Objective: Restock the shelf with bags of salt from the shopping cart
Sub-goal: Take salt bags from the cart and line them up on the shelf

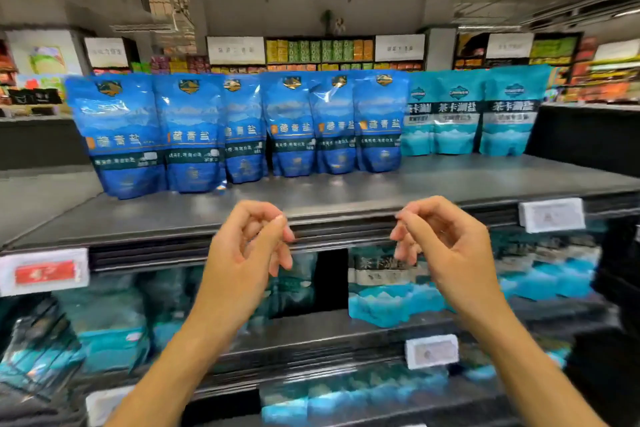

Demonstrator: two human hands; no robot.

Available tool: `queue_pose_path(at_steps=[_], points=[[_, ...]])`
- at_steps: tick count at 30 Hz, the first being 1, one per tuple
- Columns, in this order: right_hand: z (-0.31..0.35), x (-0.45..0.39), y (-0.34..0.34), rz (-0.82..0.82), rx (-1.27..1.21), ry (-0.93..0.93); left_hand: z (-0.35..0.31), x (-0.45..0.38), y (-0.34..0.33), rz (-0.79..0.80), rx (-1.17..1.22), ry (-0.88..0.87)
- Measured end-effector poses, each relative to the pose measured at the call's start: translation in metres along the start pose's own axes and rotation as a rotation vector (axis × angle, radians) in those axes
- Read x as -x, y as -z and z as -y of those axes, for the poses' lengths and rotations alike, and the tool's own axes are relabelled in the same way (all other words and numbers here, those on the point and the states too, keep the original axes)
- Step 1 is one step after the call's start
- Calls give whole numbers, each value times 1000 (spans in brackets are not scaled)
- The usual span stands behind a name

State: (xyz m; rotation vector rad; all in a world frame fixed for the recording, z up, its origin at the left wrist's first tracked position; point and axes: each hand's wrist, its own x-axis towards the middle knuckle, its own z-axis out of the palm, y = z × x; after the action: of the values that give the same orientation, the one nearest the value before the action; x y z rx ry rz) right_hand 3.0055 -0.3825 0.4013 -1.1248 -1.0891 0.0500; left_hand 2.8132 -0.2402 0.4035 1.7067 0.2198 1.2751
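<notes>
Several dark blue salt bags (204, 132) stand upright in a row on the grey top shelf (450, 180). To their right stand three lighter teal salt bags (457, 113). My left hand (242, 253) and my right hand (450, 253) hover in front of the shelf's front edge, below the bags and apart from them. Both hands have loosely curled fingers and hold nothing. The shopping cart is not in view.
Lower shelves (346, 326) hold more teal and dark bags, blurred. Price tags hang on the shelf edges: a red one (45, 272) at left, white ones at right (552, 215) and lower (431, 352). Other store shelves stand far behind.
</notes>
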Motion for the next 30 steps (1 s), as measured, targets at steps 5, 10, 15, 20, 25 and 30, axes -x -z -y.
queue_pose_path(at_steps=[5,10,15,20,25,30], points=[[-13,67,92,-204,69,-126,43,31,-113,212,156,139],[-18,151,184,-438,210,-285,75,85,-230,477,266,319],[-12,240,271,-753,405,-406,101,157,-341,779,270,490],[-5,344,352,-1081,491,-587,128,242,-440,1194,134,545],[-35,461,424,-1287,580,-869,164,347,-530,1470,-30,670],[-104,584,472,-1353,573,-1297,246,462,-598,1616,-318,891]])
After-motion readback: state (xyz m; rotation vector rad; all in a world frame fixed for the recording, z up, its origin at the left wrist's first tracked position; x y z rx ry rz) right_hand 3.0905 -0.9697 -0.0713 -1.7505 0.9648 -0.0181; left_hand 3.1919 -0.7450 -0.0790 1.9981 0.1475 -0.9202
